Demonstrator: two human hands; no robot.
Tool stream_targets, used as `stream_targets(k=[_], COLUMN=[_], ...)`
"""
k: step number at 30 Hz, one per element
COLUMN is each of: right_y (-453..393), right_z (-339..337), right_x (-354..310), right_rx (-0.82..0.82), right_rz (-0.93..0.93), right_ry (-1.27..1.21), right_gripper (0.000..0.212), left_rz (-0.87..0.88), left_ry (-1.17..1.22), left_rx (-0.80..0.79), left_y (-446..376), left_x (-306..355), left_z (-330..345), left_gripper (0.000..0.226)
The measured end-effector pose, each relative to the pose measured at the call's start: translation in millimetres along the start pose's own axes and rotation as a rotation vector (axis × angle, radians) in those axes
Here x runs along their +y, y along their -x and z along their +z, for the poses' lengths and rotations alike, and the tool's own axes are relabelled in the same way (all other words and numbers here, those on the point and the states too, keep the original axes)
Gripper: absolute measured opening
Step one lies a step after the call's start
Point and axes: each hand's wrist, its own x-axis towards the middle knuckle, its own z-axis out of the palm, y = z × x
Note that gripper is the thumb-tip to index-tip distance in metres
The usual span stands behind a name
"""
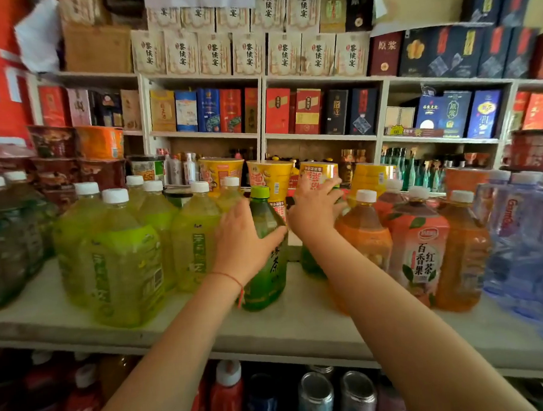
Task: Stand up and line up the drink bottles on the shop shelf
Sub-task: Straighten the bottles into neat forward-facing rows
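On the shelf [302, 317] the left hand [243, 238] grips an upright green bottle [267, 256] (green cap), while the right hand [316, 209] wraps a second green bottle [310, 260] just beside it, mostly hidden.

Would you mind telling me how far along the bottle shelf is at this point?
Mostly done: the yellow-green tea bottles and the orange tea bottles stand upright in rows on the shelf. In hand: the left hand grips the green-capped bottle; the right hand rests on a second green bottle. Left: aligning those two.
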Motion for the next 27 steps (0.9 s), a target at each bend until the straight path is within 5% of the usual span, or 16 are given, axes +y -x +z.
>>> stream_targets(k=[4, 10, 16, 22, 27], right_y=[-17, -19, -5, 13, 13], right_z=[13, 7, -3, -12, -29], right_x=[-4, -6, 1, 4, 18], right_rx=[0.142, 0.282, 0.116, 0.049, -0.068], right_rz=[0.142, 0.125, -0.009, -0.200, -0.128], right_ry=[-0.083, -0.120, -0.453, -0.527, -0.779], right_gripper=[0.080, 0.042, 0.031, 0.028, 0.022], left_rz=[0.024, 0.033, 0.053, 0.070, 0.079], left_ry=[-0.066, -0.062, 0.027, -0.049, 0.167], left_rx=[0.077, 0.099, 0.085, -0.025, -0.191], left_y=[-2, -5, -3, -6, 5], left_x=[-14, -21, -24, -17, -15], left_z=[7, 13, 9, -8, -26], left_gripper=[0.088, 0.089, 0.083, 0.077, 0.087])
